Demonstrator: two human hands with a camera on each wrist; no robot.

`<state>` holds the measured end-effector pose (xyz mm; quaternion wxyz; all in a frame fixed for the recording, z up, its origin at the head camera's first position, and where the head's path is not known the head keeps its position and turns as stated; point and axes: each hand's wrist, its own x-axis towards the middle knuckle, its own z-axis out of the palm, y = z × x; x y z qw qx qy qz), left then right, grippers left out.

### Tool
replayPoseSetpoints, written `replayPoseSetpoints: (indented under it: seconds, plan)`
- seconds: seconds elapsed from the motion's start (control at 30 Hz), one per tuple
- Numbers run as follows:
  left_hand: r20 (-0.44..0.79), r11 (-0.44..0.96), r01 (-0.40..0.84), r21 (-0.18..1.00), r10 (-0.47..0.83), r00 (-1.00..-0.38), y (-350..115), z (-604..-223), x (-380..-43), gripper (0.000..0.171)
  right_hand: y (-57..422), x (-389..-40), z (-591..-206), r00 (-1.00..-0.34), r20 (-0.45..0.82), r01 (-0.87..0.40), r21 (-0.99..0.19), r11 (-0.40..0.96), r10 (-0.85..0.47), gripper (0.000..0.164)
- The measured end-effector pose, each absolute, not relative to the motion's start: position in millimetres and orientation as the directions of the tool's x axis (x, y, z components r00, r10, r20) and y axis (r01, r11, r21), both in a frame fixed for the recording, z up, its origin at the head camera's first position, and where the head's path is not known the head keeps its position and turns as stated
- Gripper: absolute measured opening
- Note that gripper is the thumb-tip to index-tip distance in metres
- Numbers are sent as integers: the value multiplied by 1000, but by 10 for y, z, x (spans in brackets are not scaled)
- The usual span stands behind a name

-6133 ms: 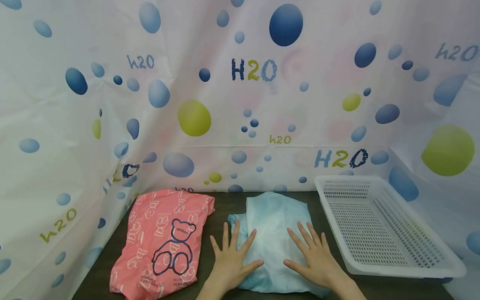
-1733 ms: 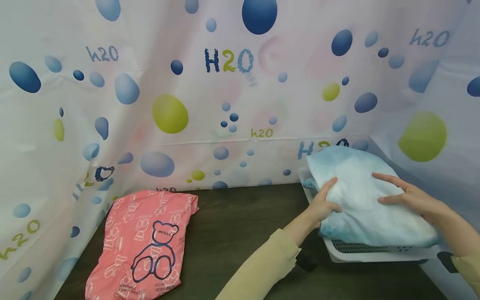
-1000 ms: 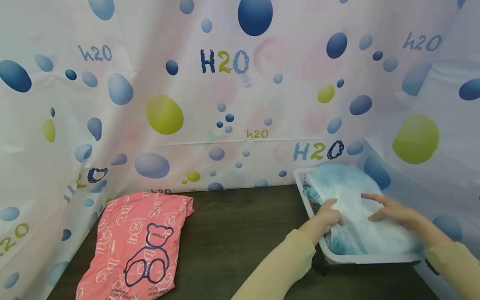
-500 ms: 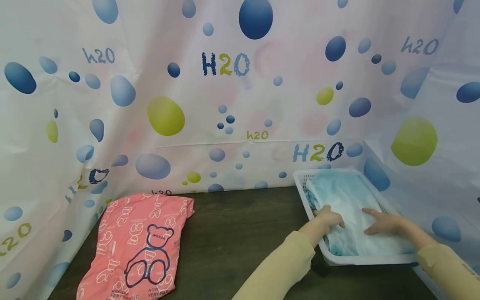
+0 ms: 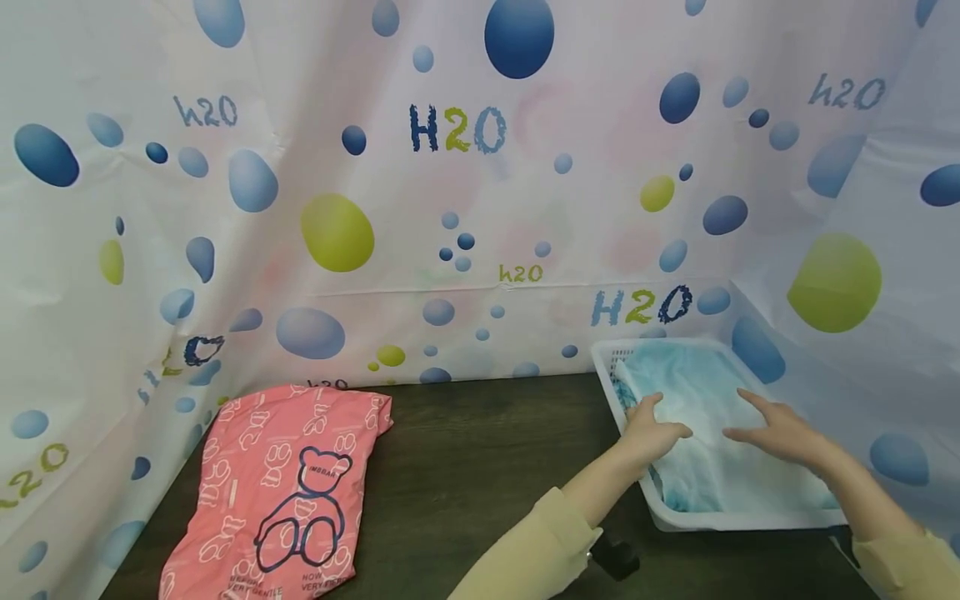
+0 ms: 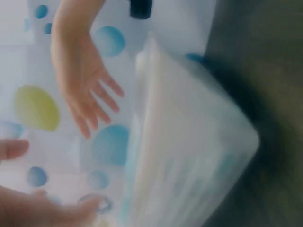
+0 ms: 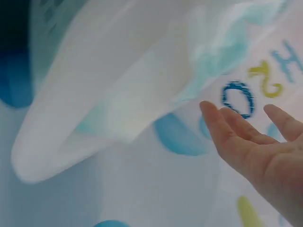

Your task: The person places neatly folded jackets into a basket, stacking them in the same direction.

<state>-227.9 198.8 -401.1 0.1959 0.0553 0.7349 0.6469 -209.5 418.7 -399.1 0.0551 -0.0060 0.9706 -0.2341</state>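
A folded light-blue garment (image 5: 697, 467) lies inside the white plastic basket (image 5: 720, 523) at the right of the table. Over the garment's left part is my left hand (image 5: 647, 433), fingers extended and holding nothing. My right hand (image 5: 780, 429) hovers above its right part, thumb and fingers spread apart. In the left wrist view the right hand (image 6: 87, 80) hangs with loose fingers, apart from the basket (image 6: 189, 123). The right wrist view has the right hand (image 7: 265, 151) palm up to the camera, clear of the garment (image 7: 137, 94).
A folded pink garment (image 5: 225, 500) with a bear print lies at the left of the dark table (image 5: 480, 467). A curtain (image 5: 420, 192) with blue and green dots hangs behind and along both sides. A black wrist device (image 5: 617, 557) sits under the left forearm.
The blue garment went from the middle of the table to the basket, held in both hands, and was lowered in. Both hands have since let go and lifted slightly. The pink garment stayed put.
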Motion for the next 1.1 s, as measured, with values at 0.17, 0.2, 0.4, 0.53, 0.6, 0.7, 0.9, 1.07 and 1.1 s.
replayPoseSetpoints:
  seconds: [0.17,0.2,0.4,0.53,0.6,0.7,0.9,1.07,1.1]
  plan:
    - [-56,115,9,993,543,-838,1357,-3944,-2240,57,3753,-1892,-3850,-1000,13,-23,-530,848,-20,86]
    - [-38,102,26,994,579,-814,1212,-3941,-2219,57,3653,-1850,-3845,-999,32,-30,-554,832,-15,85]
    - [27,50,84,995,679,-734,285,-4022,-2013,57,2978,-1628,-3928,-992,125,-85,-716,693,7,77]
    - [57,3,85,996,715,-697,-321,-4195,-1871,56,2429,-1532,-4131,-992,123,-112,-834,540,-16,72]
    - [73,-8,94,996,688,-722,-632,-4300,-1813,55,2108,-1520,-4292,-991,111,-131,-885,447,-71,71]
    - [111,55,167,984,546,-831,-1080,-4441,-1770,52,1638,-1577,-4536,-974,110,-168,-937,306,-199,69]
    - [32,437,68,897,89,-995,-2047,-4555,-1732,56,713,-1821,-4811,-901,117,-221,-953,209,-419,71]
    - [5,659,22,751,27,-1000,-2862,-4634,-1839,62,90,-2046,-4883,-897,48,-179,-948,261,-440,73]
    - [-12,689,10,725,27,-1000,-3018,-4649,-1877,63,-17,-2082,-4898,-899,25,-158,-950,270,-437,74]
